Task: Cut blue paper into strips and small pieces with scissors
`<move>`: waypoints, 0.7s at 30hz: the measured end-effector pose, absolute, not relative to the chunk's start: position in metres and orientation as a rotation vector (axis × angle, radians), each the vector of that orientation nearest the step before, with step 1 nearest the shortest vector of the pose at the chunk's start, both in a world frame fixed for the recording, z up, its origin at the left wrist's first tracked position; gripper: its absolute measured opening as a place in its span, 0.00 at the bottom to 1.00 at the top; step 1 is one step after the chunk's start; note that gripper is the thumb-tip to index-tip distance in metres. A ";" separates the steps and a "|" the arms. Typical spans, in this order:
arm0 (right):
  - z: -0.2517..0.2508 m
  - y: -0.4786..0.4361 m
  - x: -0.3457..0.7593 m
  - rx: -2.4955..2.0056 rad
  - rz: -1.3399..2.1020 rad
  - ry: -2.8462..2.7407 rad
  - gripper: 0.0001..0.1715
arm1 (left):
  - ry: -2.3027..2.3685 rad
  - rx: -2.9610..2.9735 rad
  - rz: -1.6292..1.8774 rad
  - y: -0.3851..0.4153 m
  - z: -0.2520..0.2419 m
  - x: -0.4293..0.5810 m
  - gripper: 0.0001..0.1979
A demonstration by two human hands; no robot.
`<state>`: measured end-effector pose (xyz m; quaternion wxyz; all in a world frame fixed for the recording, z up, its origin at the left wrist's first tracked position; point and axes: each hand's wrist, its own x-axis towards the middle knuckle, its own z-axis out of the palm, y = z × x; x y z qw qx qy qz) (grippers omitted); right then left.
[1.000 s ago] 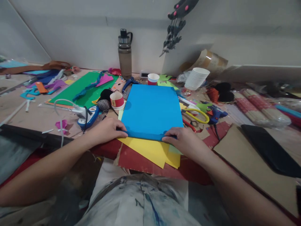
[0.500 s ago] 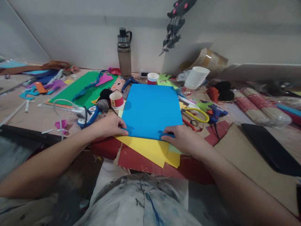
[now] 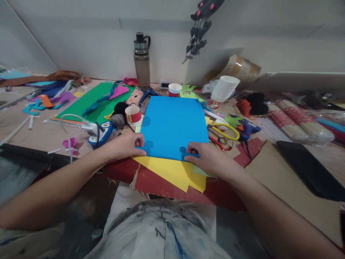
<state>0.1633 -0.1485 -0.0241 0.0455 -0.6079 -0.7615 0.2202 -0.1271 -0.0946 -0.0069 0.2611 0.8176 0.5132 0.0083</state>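
A blue paper sheet [image 3: 174,126] lies in the middle of the worktop, over several yellow sheets [image 3: 164,171]. At its near left corner is my left hand [image 3: 129,145], fingers curled above the paper and thumb along the near edge. My right hand [image 3: 206,156] is at the near right corner, also closed, with the index finger bent over the sheet and the thumb at its edge. Small shadows fall on the blue surface beside both hands. How firmly the fingertips press is hard to see.
Left of the sheet are a paper cup [image 3: 133,115], grey yarn [image 3: 118,121], a power strip [image 3: 101,135] and a green sheet [image 3: 78,102]. Yellow-handled scissors [image 3: 226,131] and a blue glue gun [image 3: 247,129] lie right. Behind stand a bottle [image 3: 142,64] and stacked cups [image 3: 225,89].
The fingers of both hands have curled and risen slightly off the blue sheet, while the thumbs stay by its near edge. The sheet has hardly moved.
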 end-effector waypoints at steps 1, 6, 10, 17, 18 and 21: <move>-0.023 -0.148 0.163 -1.856 0.680 -2.327 0.10 | 1.394 2.191 0.030 -0.094 -0.008 -0.127 0.16; -0.019 -0.152 0.164 -1.818 0.726 -2.318 0.10 | 1.359 2.053 0.070 -0.095 -0.009 -0.131 0.17; -0.017 -0.158 0.162 -1.747 0.717 -2.334 0.13 | 1.330 2.094 0.069 -0.099 -0.009 -0.133 0.18; -0.019 -0.155 0.154 -1.888 0.542 -2.343 0.17 | 1.390 2.220 0.172 -0.106 -0.012 -0.128 0.16; -0.019 -0.154 0.154 -1.907 0.536 -2.344 0.17 | 1.389 2.217 0.184 -0.106 -0.012 -0.128 0.16; -0.020 -0.152 0.153 -1.930 0.516 -2.373 0.17 | 1.389 2.224 0.187 -0.108 -0.011 -0.126 0.16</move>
